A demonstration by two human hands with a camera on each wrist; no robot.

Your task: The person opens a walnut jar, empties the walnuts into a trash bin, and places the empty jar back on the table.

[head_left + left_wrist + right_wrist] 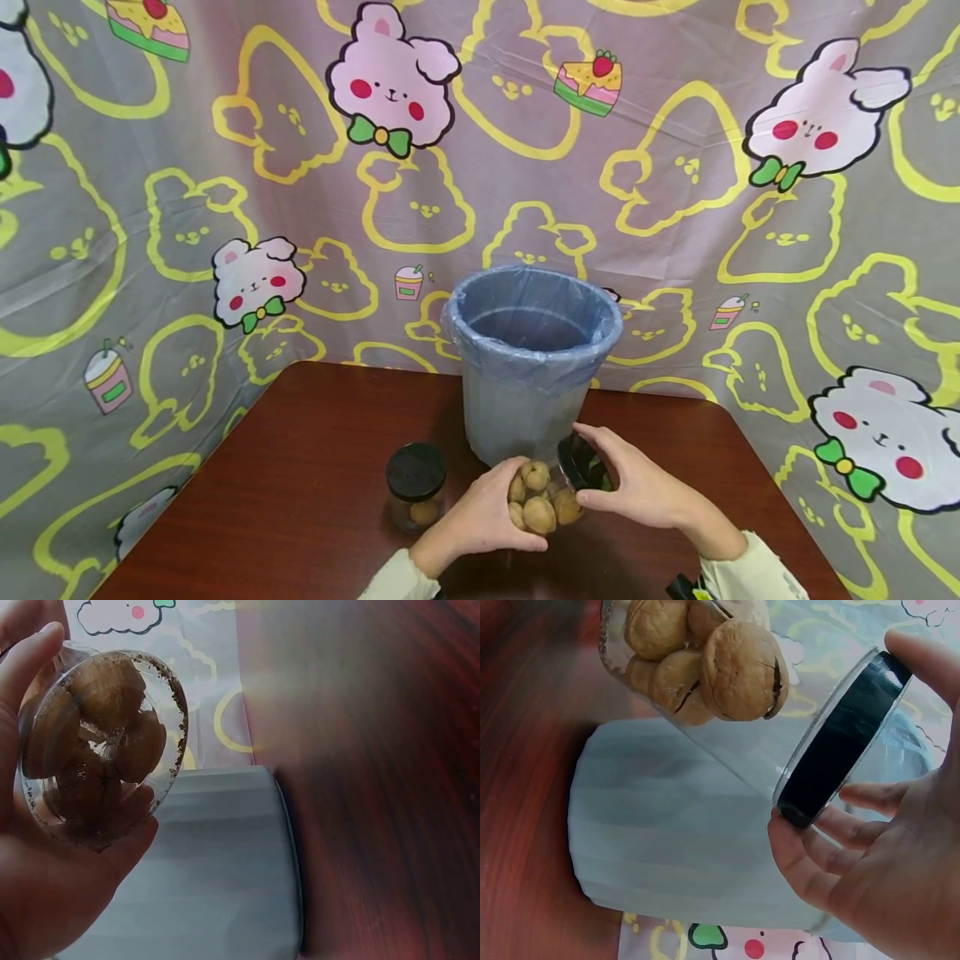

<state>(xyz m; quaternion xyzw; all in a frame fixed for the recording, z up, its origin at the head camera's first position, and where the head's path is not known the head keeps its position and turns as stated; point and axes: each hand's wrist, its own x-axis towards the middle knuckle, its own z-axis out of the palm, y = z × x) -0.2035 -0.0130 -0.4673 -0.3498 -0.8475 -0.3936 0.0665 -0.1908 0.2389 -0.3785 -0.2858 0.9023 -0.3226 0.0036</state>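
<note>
A clear jar of walnuts (742, 671) is tilted on its side above the table. My left hand (487, 510) grips the jar's body; in the left wrist view its round bottom (109, 754) faces the camera, with small crumbs round the rim. My right hand (645, 485) holds the black lid (844, 739) by its edge, fingers and thumb spread round it. The lid sits at the jar's mouth; whether it is loose I cannot tell. Left of my left hand stands a second jar (407, 514) with a black lid (416, 472) on and a walnut inside.
Behind the hands a grey bin (521, 412) with a blue plastic liner (480, 333) stands on the dark red-brown table (300, 483). A patterned cloth (525, 183) hangs behind the table and along both sides.
</note>
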